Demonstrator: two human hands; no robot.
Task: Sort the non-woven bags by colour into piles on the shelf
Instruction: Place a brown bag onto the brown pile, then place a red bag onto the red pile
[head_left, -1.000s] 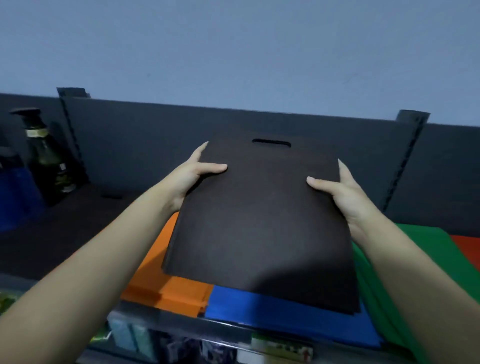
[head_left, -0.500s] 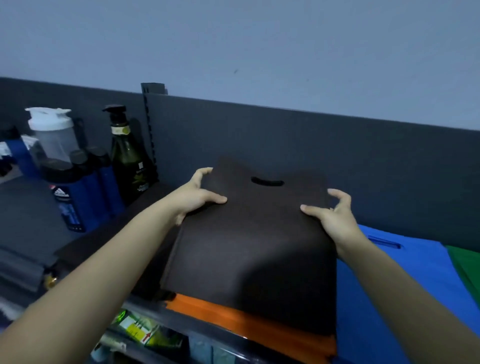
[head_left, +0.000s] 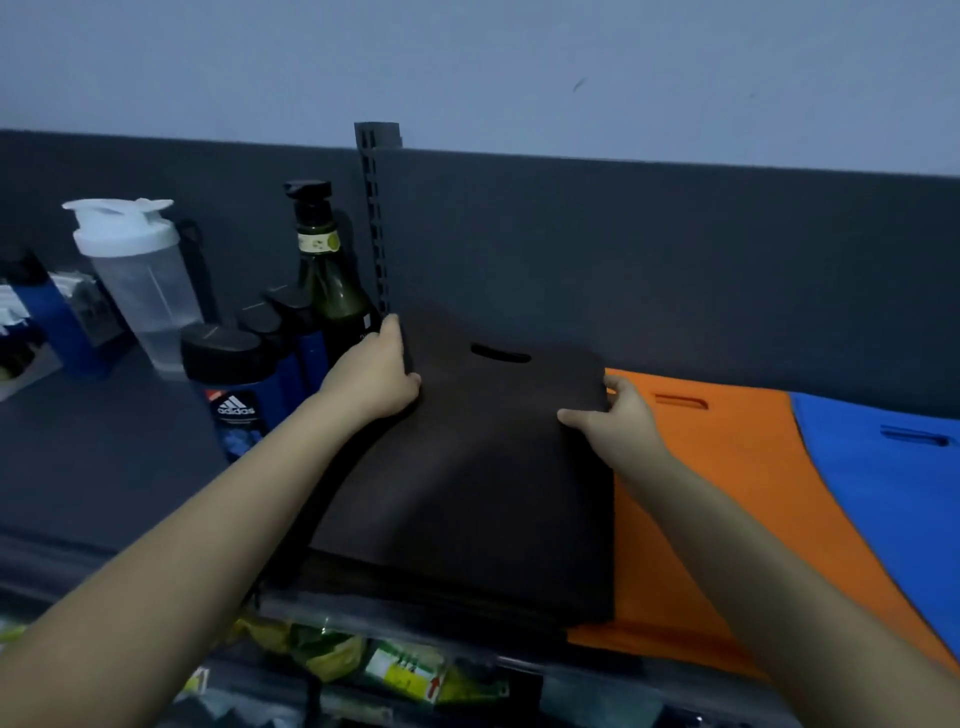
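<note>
Since the prior frame, both hands carried the dark brown bag (head_left: 467, 467) leftward off the orange pile (head_left: 691, 499), down to mid-frame against the shelf upright (head_left: 375, 218). Left hand (head_left: 374, 376) clamped its upper-left edge; right hand (head_left: 613, 421) pinched the upper-right corner. It appeared to rest on a dark stack. Orange and blue pile (head_left: 883, 478) lay at right, sorted. Bags remaining: cannot tell.

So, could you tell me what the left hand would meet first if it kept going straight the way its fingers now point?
Probably the slotted shelf upright. The left hand grips the brown bag at its far-left corner, fingers pointing toward the back panel; depth is unclear.
</note>
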